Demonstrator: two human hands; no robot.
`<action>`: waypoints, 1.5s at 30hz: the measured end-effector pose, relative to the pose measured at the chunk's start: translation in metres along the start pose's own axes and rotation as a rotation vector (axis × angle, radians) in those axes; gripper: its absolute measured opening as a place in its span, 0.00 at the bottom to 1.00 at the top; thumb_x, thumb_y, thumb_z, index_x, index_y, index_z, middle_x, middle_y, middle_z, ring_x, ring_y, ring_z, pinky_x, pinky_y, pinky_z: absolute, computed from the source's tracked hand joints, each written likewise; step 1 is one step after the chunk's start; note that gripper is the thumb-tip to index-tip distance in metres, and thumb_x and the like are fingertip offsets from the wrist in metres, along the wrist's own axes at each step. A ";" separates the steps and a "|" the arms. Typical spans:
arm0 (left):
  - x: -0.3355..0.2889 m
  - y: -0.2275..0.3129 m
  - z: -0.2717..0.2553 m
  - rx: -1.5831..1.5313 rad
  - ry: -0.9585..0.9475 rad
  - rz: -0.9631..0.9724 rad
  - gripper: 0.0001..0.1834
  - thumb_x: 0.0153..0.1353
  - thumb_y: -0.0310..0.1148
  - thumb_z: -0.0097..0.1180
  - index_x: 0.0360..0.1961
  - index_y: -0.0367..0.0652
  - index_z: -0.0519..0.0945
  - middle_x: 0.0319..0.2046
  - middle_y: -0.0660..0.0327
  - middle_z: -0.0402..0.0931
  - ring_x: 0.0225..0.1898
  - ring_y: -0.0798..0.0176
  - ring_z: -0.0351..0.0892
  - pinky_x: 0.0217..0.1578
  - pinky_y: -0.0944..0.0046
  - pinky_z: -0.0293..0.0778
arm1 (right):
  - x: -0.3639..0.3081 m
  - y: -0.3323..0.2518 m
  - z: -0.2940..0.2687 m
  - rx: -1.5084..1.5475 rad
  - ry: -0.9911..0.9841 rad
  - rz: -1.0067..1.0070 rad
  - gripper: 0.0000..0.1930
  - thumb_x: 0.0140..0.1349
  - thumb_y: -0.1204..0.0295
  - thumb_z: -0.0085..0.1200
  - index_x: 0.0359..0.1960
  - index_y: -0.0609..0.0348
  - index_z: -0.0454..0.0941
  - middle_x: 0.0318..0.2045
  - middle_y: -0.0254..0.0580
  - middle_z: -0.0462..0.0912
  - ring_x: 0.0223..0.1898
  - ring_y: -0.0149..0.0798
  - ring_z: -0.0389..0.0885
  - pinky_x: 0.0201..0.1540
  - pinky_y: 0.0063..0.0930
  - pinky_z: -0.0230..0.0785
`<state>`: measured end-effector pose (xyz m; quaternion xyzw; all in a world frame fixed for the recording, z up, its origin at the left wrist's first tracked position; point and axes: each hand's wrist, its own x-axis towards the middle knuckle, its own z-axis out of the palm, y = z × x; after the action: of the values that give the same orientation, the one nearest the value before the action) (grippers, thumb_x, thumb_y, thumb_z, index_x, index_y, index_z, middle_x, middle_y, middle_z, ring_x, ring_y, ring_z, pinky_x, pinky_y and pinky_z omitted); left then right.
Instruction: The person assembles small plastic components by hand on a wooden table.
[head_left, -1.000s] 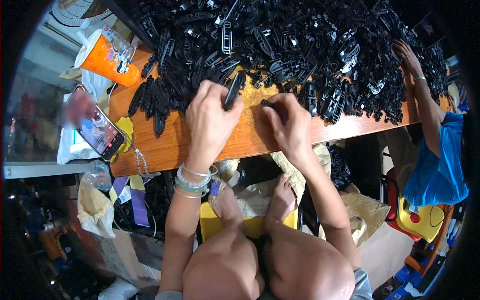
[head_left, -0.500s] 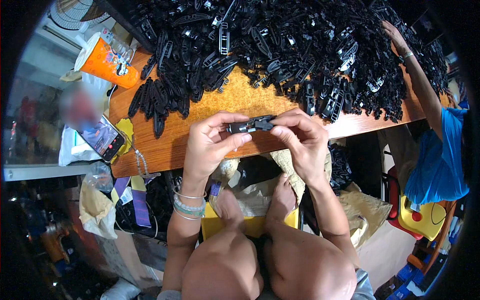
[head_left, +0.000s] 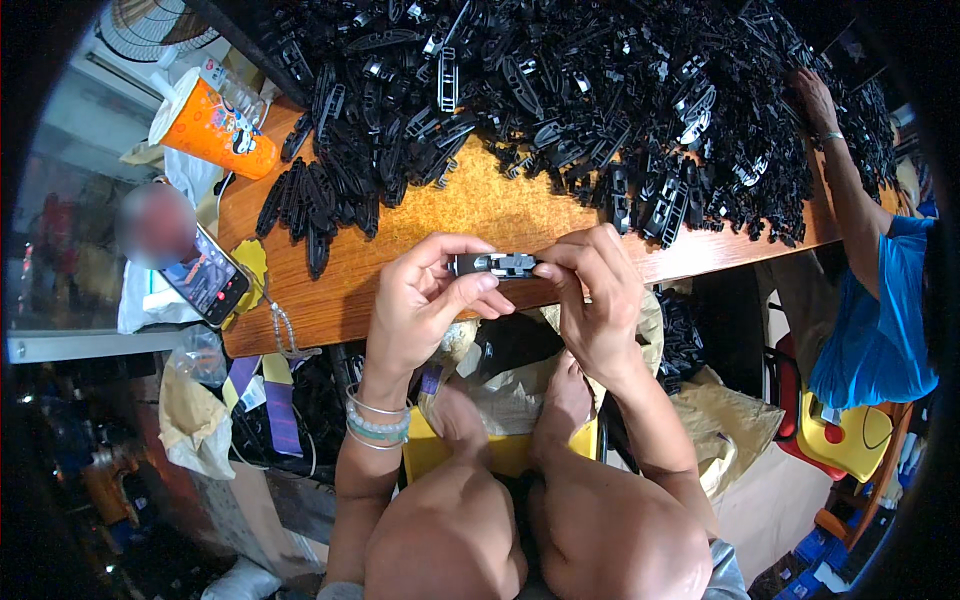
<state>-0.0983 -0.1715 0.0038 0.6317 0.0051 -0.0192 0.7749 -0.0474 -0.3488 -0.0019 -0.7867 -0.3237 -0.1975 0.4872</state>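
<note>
Between my two hands is a small black plastic part [head_left: 512, 263] with a lighter grey patch along it, held level just above the table's near edge. My left hand [head_left: 425, 295] grips its left end between thumb and fingers. At the other end, my right hand [head_left: 600, 285] pinches the tip with thumb and forefinger. Bracelets circle my left wrist. Beyond my hands lies a big heap of black plastic parts [head_left: 560, 130], some slim and pointed, others ladder-shaped.
An orange cup [head_left: 222, 130] leans at the table's left, near a phone [head_left: 215, 280] showing a lit screen. On the right, a person in a blue top reaches a hand [head_left: 817, 105] into the heap. A yellow stool [head_left: 850, 435] stands below that person. The wooden table [head_left: 340, 290] has a curved-looking near edge.
The part has turned slightly and levelled between my fingers. My right hand has shifted a little left, its fingers more bunched. The other person's hand has moved right and nearer.
</note>
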 end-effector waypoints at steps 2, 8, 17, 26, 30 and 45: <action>0.000 0.001 0.002 -0.053 0.018 -0.045 0.13 0.61 0.20 0.52 0.47 0.29 0.70 0.34 0.51 0.78 0.33 0.57 0.84 0.33 0.66 0.82 | -0.001 0.000 0.000 -0.072 0.002 -0.032 0.07 0.46 0.84 0.59 0.27 0.64 0.76 0.25 0.44 0.75 0.28 0.46 0.73 0.31 0.33 0.66; 0.000 0.000 -0.001 -0.063 -0.026 -0.064 0.12 0.62 0.21 0.52 0.46 0.28 0.70 0.36 0.49 0.78 0.35 0.56 0.84 0.33 0.66 0.82 | -0.005 0.005 0.003 0.125 0.052 0.018 0.08 0.47 0.84 0.59 0.28 0.64 0.74 0.26 0.44 0.75 0.28 0.45 0.73 0.30 0.33 0.66; -0.002 -0.008 0.009 0.034 0.083 0.000 0.10 0.58 0.20 0.57 0.41 0.31 0.73 0.34 0.55 0.78 0.30 0.68 0.81 0.30 0.73 0.78 | -0.009 0.006 0.002 -0.087 -0.020 -0.117 0.10 0.46 0.78 0.62 0.31 0.61 0.76 0.27 0.42 0.74 0.27 0.44 0.72 0.30 0.32 0.65; -0.010 0.004 0.006 0.198 0.015 0.016 0.09 0.54 0.20 0.59 0.38 0.31 0.78 0.32 0.59 0.80 0.31 0.72 0.80 0.31 0.74 0.76 | -0.011 -0.004 -0.014 0.513 -0.392 0.683 0.14 0.55 0.78 0.61 0.43 0.69 0.78 0.30 0.37 0.82 0.30 0.26 0.79 0.34 0.18 0.72; -0.011 0.010 -0.009 0.357 -0.122 0.025 0.10 0.54 0.22 0.59 0.39 0.32 0.80 0.37 0.53 0.81 0.36 0.66 0.82 0.37 0.69 0.77 | -0.009 0.002 -0.025 0.578 -0.588 0.689 0.11 0.55 0.79 0.58 0.40 0.68 0.80 0.26 0.37 0.81 0.25 0.24 0.76 0.28 0.19 0.70; 0.149 0.014 -0.108 1.241 0.533 0.250 0.33 0.58 0.63 0.46 0.61 0.60 0.68 0.64 0.49 0.59 0.65 0.41 0.53 0.62 0.47 0.53 | 0.068 0.048 0.079 -0.344 -0.298 -0.269 0.09 0.46 0.77 0.55 0.32 0.60 0.76 0.34 0.41 0.75 0.40 0.44 0.72 0.41 0.35 0.68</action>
<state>0.0530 -0.0665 -0.0090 0.9378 0.1105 0.2269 0.2383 0.0344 -0.2712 -0.0250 -0.8283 -0.4550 -0.1945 0.2628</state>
